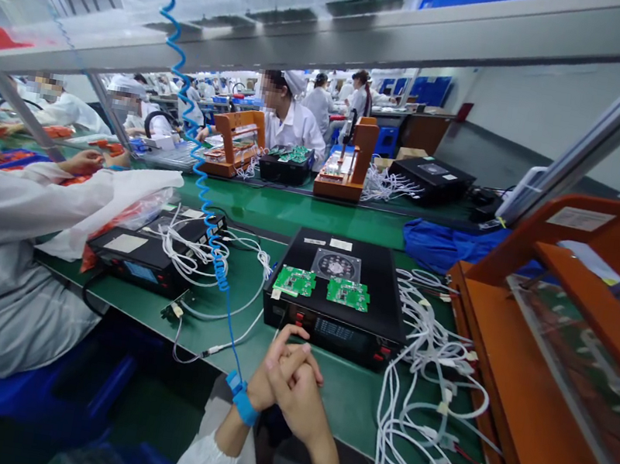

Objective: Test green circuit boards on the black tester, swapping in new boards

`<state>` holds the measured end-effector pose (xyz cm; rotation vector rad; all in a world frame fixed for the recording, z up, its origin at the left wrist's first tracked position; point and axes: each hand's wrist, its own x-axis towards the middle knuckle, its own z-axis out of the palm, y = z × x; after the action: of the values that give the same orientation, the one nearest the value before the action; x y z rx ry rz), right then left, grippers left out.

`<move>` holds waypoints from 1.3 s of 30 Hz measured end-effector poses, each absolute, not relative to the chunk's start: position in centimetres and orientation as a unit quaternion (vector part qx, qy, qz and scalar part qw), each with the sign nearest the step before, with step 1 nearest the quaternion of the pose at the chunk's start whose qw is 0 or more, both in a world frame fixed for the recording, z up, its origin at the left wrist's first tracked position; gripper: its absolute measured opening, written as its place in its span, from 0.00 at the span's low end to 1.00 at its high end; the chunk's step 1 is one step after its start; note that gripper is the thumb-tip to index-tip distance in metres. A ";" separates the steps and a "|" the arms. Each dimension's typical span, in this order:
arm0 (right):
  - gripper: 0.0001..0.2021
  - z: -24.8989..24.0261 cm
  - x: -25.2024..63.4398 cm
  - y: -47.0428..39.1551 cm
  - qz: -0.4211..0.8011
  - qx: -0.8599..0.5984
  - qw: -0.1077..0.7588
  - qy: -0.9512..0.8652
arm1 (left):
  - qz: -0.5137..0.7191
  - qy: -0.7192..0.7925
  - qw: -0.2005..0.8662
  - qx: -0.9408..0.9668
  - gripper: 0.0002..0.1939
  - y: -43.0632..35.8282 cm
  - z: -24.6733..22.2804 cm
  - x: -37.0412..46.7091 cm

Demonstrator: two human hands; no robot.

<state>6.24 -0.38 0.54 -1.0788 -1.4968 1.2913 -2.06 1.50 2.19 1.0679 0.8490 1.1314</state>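
Our left hand (267, 373) and right hand (301, 392) rest clasped together, fingers interlaced, at the near edge of the green bench (346, 395); both are closed on each other and grip nothing. A blue wrist strap (243, 402) sits on our left wrist, and its blue coiled cord (202, 168) climbs up and away to the far left. Just beyond the hands stands the black tester box (344, 296), and on its top lie two green circuit boards (321, 287) side by side, untouched and apart from our fingers. To the right of the box lies a tangle of white cables (428, 376), and further right an orange fixture (553, 365). To the left, a co-worker's white sleeve (6, 215) reaches across beside a second black unit (147, 257). We judge this a pause between handling steps; any next move would call for unclasping the hands and reaching forward to the boards.
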 end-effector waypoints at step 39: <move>0.17 1.2 6.2 -0.3 0.520 -0.430 0.428 -0.601 | 0.489 0.381 0.626 0.473 0.16 1.2 3.0 -2.1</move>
<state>6.23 -0.29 1.22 -1.0747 -1.5007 1.2992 -2.06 1.19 3.02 1.0858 0.8738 1.1222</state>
